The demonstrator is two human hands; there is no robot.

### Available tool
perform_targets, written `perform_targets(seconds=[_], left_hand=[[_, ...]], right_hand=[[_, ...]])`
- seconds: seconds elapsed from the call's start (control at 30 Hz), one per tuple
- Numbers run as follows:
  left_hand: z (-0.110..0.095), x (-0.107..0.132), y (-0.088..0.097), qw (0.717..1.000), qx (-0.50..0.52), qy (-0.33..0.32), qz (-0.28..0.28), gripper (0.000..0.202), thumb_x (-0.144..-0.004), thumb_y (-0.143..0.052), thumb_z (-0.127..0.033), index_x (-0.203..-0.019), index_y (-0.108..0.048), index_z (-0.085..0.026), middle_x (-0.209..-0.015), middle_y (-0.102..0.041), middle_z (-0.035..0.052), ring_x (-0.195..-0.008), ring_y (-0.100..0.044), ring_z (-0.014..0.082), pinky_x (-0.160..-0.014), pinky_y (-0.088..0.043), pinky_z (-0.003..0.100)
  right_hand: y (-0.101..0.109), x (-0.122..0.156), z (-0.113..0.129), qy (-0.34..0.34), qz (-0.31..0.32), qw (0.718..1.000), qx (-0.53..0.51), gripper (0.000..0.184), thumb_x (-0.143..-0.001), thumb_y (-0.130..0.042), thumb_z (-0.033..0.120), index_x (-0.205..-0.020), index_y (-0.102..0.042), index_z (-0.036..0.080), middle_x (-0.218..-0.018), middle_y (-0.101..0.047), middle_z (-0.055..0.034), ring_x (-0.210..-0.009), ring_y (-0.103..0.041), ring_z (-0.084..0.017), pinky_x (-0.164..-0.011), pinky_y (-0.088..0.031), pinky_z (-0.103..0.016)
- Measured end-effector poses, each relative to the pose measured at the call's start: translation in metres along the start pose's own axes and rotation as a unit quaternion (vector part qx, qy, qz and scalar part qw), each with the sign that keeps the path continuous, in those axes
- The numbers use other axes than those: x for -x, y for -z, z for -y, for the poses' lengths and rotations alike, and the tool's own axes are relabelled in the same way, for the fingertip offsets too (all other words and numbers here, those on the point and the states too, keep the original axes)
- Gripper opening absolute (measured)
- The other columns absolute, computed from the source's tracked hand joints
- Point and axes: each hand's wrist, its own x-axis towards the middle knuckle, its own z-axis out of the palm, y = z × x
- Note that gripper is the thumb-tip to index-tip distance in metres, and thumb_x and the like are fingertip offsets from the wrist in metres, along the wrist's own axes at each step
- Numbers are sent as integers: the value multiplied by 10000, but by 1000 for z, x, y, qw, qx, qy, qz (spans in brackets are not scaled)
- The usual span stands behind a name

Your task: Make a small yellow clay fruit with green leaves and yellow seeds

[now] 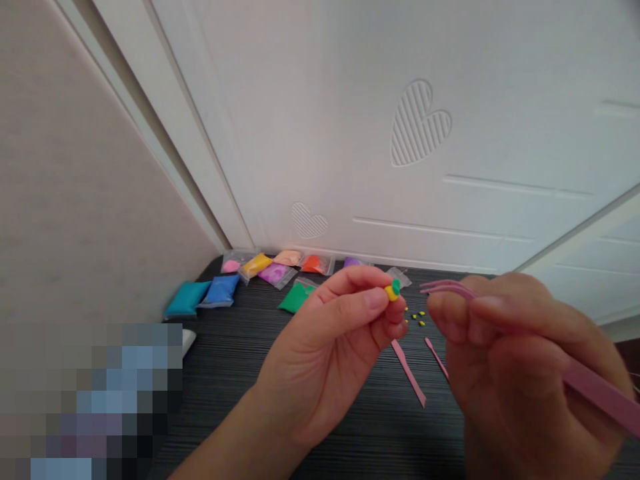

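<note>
Between thumb and fingertips, my left hand (333,330) pinches a tiny yellow clay piece with a green top (393,291). My right hand (530,360) grips a pink forked clay tool (595,393), its curved prongs pointing left toward the piece with a gap between them. Below and behind the hands, several small yellow-and-green clay pieces (419,316) lie on the dark table. A flat pink clay tool (409,373) rests there too, beside a thinner pink tool (437,358) partly hidden by my right hand.
Bags of colored clay lie along the back of the dark table (225,387): teal (187,299), blue (219,291), yellow (257,265), orange (313,264) and green (296,297) among them. A white panel with heart reliefs (350,133) stands behind, and a beige surface (90,187) rises at left.
</note>
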Motion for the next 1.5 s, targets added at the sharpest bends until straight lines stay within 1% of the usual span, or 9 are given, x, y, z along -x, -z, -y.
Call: perform_targets(seconds=[0.13,0.27,0.37,0.57,0.67,0.73,0.9,1.07,1.5], left_hand=[[1,-1,0,1000,-6,-8,-3,87,-752,-582,-100,-779,-635,-163,-708,-584,-11,-716,-559,71,-669,-466,175],[1,-1,0,1000,-11,-8,-2,85,-752,-579,-96,-770,-635,-158,-705,-581,-6,-718,-555,77,-671,-465,187],[2,-1,1,1000,-5,-6,0,105,-756,-567,-77,-778,-634,-155,-718,-583,-8,-726,-553,72,-680,-463,186],[0,-2,1,1000,-22,-9,-11,83,-754,-571,-113,-763,-627,-173,-711,-554,-3,-716,-535,93,-677,-452,219],[-2,-3,2,999,-32,-17,-14,80,-753,-569,-120,-764,-620,-179,-722,-553,1,-701,-527,94,-678,-450,229],[-3,-3,2,999,-35,-18,-18,80,-755,-565,-123,-779,-616,-181,-723,-552,0,-695,-525,94,-670,-449,227],[-2,-1,3,999,-36,-21,-19,86,-753,-566,-112,-794,-614,-170,-742,-571,2,-715,-545,100,-677,-460,229],[0,0,1,1000,-15,-15,-12,90,-746,-577,-94,-780,-625,-162,-746,-578,-8,-727,-558,84,-706,-468,218],[3,4,-3,998,-53,15,-1,64,-714,-624,-155,-773,-622,-178,-730,-574,6,-714,-558,119,-692,-485,240]], right_hand=[[-2,1,-7,135,-73,988,35,145,-779,-589,357,-840,-668,252,-572,-562,-3,-580,-554,-178,-533,-431,-338],[-5,1,-10,100,-93,990,-22,104,-784,-591,316,-768,-628,220,-480,-513,28,-453,-515,-133,-436,-389,-290],[-5,1,-9,74,-80,994,-28,142,-832,-529,292,-790,-637,208,-513,-547,27,-441,-513,-109,-426,-405,-270],[-3,1,-4,8,8,998,-59,166,-836,-524,185,-979,-604,214,-759,-684,-4,-669,-635,-130,-602,-528,-260],[-3,1,-4,-13,24,997,-66,232,-832,-512,124,-1036,-573,216,-871,-693,-14,-739,-642,-128,-718,-535,-278],[-3,1,-5,-18,37,996,-74,237,-841,-498,122,-1047,-570,216,-875,-694,-17,-743,-639,-128,-723,-536,-285],[-5,-1,-8,0,38,995,-97,195,-852,-496,159,-1003,-607,210,-799,-670,-11,-702,-620,-113,-619,-530,-246],[-8,0,-8,12,-18,998,-66,142,-856,-499,226,-927,-619,196,-778,-615,-16,-681,-585,-115,-591,-482,-257],[-15,6,-8,74,-57,995,-34,127,-855,-477,218,-888,-598,230,-685,-561,3,-603,-536,-124,-559,-462,-307]])
